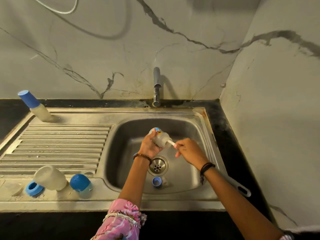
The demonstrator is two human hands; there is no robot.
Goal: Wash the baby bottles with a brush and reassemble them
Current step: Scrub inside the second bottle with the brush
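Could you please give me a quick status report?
Left hand grips bottle over sink. Right hand holds brush inside it. Nothing in the way.

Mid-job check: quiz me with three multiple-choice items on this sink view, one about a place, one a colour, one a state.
1. Where is the loose blue ring?
A. In the sink basin
B. On the tap
C. On the wall

2. What colour is the cap on the standing bottle at the drainboard's far corner?
A. Red
B. Blue
C. Green

3. What is the tap doing?
A. Gushing
B. Showing no water stream
C. Spraying sideways

Answers: 1 A, it lies near the drain; 2 B, the cap is plainly blue; 3 B, no stream is visible under the spout.
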